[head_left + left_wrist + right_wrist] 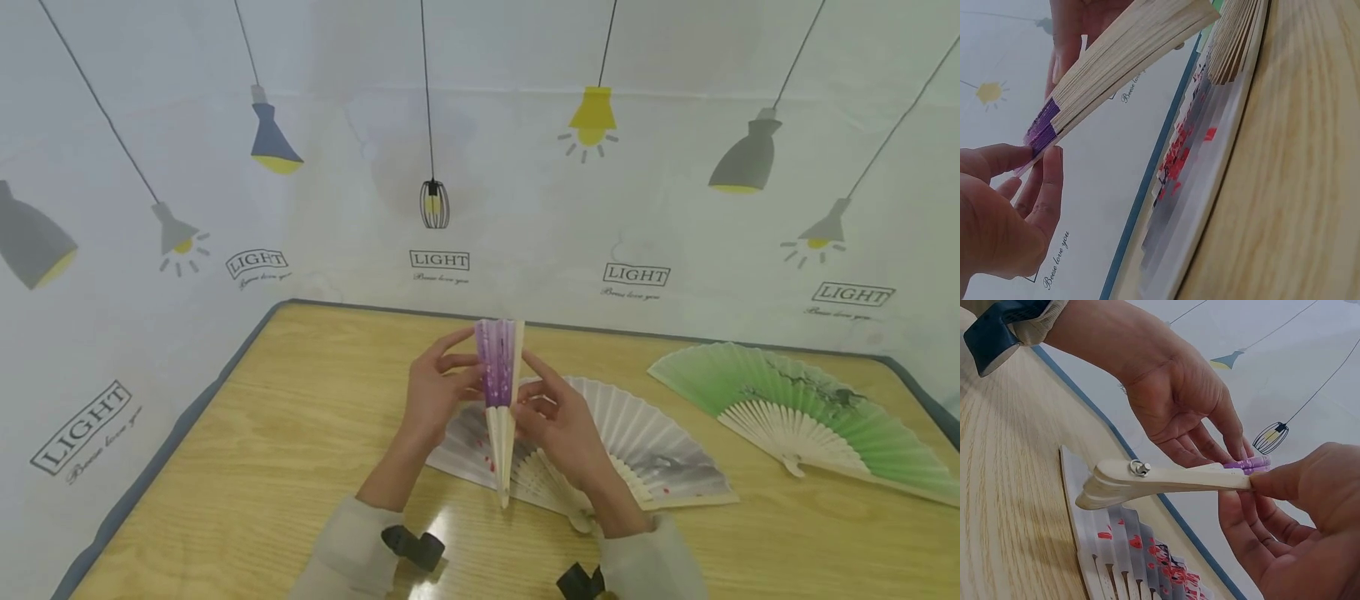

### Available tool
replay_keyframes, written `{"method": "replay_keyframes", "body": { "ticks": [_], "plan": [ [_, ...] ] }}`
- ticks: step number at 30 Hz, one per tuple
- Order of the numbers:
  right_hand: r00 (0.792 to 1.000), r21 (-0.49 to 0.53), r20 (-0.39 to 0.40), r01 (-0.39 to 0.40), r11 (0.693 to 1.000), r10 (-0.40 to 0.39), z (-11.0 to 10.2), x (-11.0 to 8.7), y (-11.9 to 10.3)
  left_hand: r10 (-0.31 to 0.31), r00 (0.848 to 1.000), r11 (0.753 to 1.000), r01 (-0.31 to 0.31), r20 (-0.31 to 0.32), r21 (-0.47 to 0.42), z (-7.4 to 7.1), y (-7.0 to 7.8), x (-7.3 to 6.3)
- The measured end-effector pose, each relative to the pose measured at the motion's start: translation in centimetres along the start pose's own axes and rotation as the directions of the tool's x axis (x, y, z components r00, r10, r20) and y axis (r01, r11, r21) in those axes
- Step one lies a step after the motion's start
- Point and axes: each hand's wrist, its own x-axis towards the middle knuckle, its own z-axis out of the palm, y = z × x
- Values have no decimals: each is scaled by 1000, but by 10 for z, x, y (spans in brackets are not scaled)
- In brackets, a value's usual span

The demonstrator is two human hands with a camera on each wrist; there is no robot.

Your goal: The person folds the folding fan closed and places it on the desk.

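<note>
In the head view, the person's left grip [437,392] and right grip [567,425] hold a purple fan [498,367] between them, mostly folded, above the desk [300,433]; its purple part points far and its pale sticks narrow to the near end. The left grip is closed to a pinch at the fan's left edge, the right grip to a pinch at its right edge. Beyond and below, a grey fan [667,446] lies spread on the desk, partly hidden by the right grip and the purple fan. Farther right, apart from it, a green fan [832,417] also lies spread, 1 of 2 resting there. Past the desk's far edge is a backdrop [510,208] printed with lamps. In the left wrist view, the left grip nips the purple part between thumb and fingers, and the grey fan shows red blossoms. In the right wrist view, the right thumb presses the purple fan's pale outer stick, fingers curled beneath, and a metal pin [1141,468] shows at the pivot.
</note>
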Motion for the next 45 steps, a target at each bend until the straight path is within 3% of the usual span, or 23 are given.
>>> {"method": "replay_keyframes", "body": {
  "ticks": [8, 22, 30, 45],
  "plan": [
    [999, -72, 0, 36, 997, -36, 0, 0, 2, -13, 999, 1000, 14, 34, -10, 2, -2, -1],
    [997, -138, -55, -55, 989, 47, 2, -3, 1, -15, 999, 1000, 15, 31, 19, 5, -6, -2],
    [999, -124, -32, -45, 991, 42, 2, -3, 1, -38, 997, 998, 35, 60, 50, 5, -9, -1],
    [998, -104, -42, -49, 993, 45, 3, -2, 0, -59, 996, 998, 58, 73, 11, 3, -7, -2]
  ]
}}
